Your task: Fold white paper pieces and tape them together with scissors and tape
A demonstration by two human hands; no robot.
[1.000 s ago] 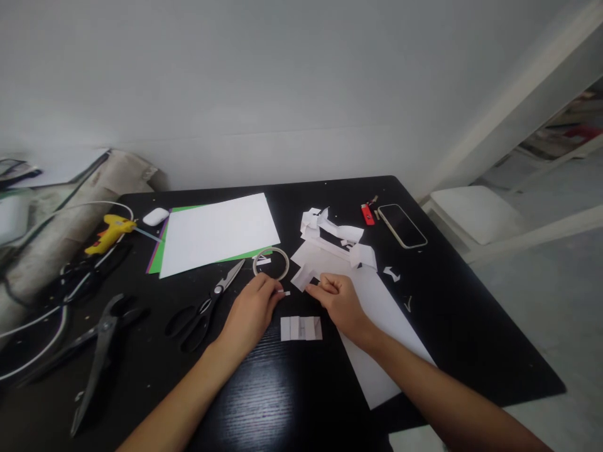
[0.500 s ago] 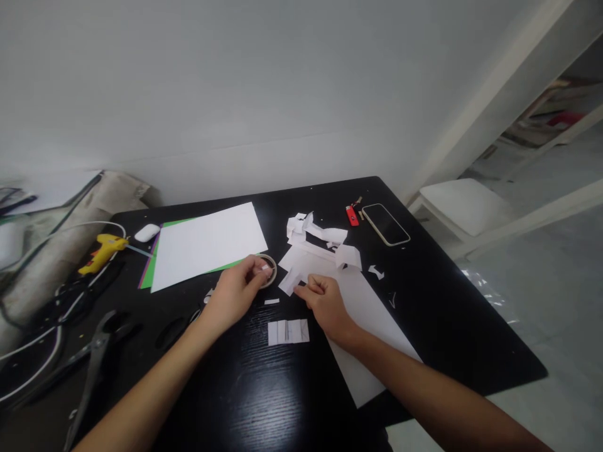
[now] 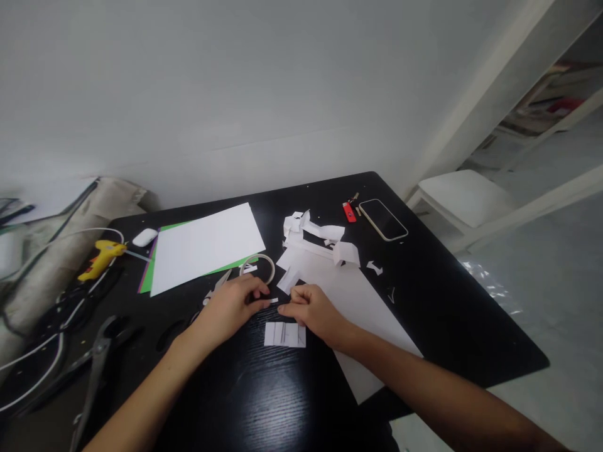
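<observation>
My left hand is low over the black table, thumb and forefinger drawn together at one end of a small white paper strip. Facing it, my right hand has curled fingers and its thumb points at the strip; whether anything is inside is hidden. Just below the hands lies a folded white paper piece with creases. A bent paper scrap rests above my right hand. The roll of tape stands behind my left hand, with a white scrap by it. Scissors are partly covered by my left hand.
White sheets over green paper lie left. Cut, folded paper sits on a long white sheet. A red lighter and a phone are at back right. A yellow glue gun, cables and pliers occupy the left.
My left hand has left the tape roll and the scrap there, coming down to the small strip. My right hand has moved slightly down and left, away from the bent scrap.
</observation>
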